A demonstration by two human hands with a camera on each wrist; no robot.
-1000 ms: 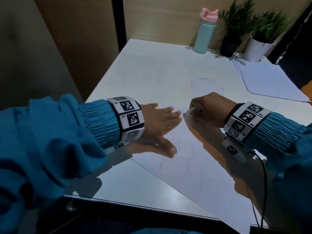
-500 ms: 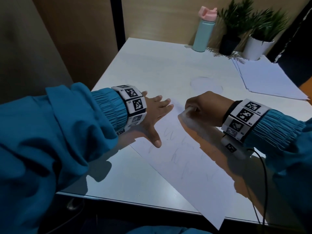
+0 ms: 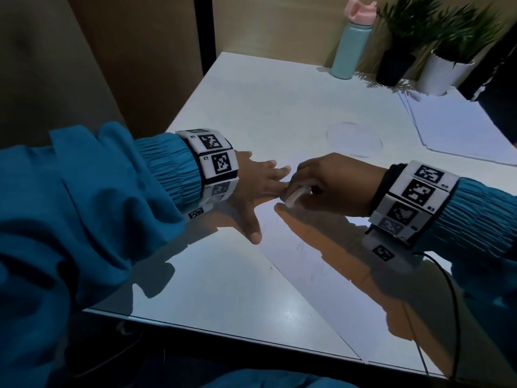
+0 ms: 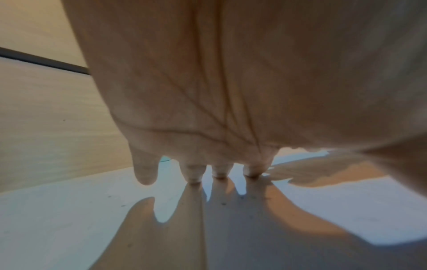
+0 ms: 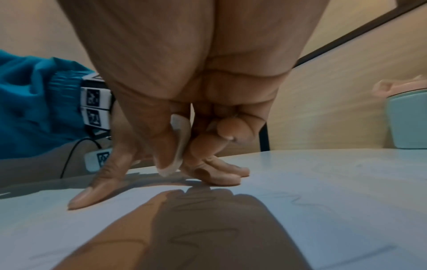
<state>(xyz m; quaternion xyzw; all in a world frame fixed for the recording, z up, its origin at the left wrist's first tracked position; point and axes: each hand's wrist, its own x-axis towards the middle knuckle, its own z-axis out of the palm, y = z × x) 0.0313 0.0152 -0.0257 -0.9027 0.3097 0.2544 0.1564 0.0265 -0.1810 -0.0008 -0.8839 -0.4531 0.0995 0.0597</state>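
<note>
A white sheet of paper (image 3: 321,264) with faint pencil scribbles lies slanted on the white table (image 3: 223,289). My left hand (image 3: 268,186) presses flat on the sheet's upper left part, fingers straight and spread, thumb pointing toward me. In the left wrist view its fingertips (image 4: 194,175) touch the surface. My right hand (image 3: 293,191) is curled and pinches a small white eraser (image 3: 296,195), whose tip meets the paper just beside the left fingertips. The right wrist view shows the eraser (image 5: 181,146) held between thumb and fingers, its lower end on the paper (image 5: 300,210).
At the table's far edge stand a teal bottle (image 3: 352,43) with a pink lid and two potted plants (image 3: 397,60) (image 3: 444,71). A stack of white sheets (image 3: 458,127) lies at the far right. A black cable (image 3: 453,303) hangs from my right wrist.
My right hand has brought the eraser closer to the left fingertips. My left hand stays flat on the sheet, and the view has shifted a little.
</note>
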